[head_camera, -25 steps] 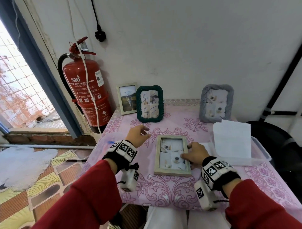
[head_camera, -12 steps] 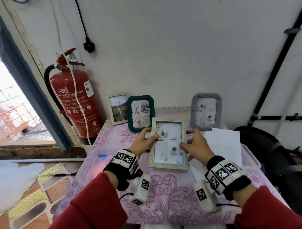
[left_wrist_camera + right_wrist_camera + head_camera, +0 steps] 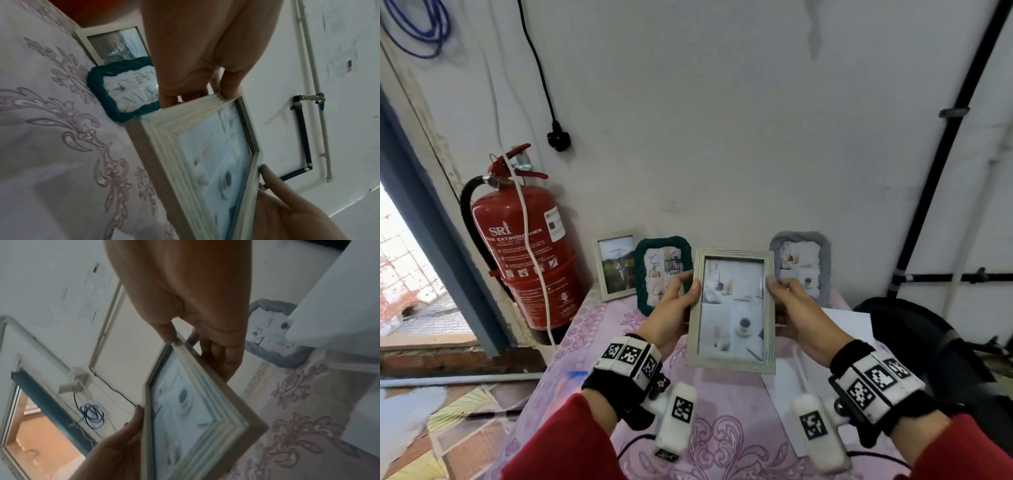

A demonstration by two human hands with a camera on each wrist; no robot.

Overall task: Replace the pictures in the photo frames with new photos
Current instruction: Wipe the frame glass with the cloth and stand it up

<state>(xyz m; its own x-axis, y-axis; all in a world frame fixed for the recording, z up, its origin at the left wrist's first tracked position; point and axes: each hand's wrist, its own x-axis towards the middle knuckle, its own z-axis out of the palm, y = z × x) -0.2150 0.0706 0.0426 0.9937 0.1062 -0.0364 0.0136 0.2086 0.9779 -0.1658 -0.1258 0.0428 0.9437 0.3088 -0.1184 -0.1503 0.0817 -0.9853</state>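
A pale wooden photo frame (image 3: 732, 310) with a light picture in it is held upright above the table, facing me. My left hand (image 3: 676, 308) grips its left edge, thumb on the front and fingers behind. My right hand (image 3: 791, 308) grips the right edge the same way. The left wrist view shows the frame (image 3: 201, 155) pinched at its top corner, and the right wrist view shows the frame (image 3: 191, 410) likewise. Against the wall stand a small wooden frame (image 3: 616, 265), a dark green rope frame (image 3: 654, 260) and a grey rope frame (image 3: 801, 263).
A red fire extinguisher (image 3: 527, 246) stands at the table's left. White paper sheets (image 3: 849, 325) lie on the right of the pink patterned tablecloth (image 3: 592, 329). A dark chair (image 3: 941, 349) is at the far right. An open doorway lies to the left.
The pale frame lay flat on the table under my right hand; both hands have taken it by its sides and lifted it upright, higher and closer to me.
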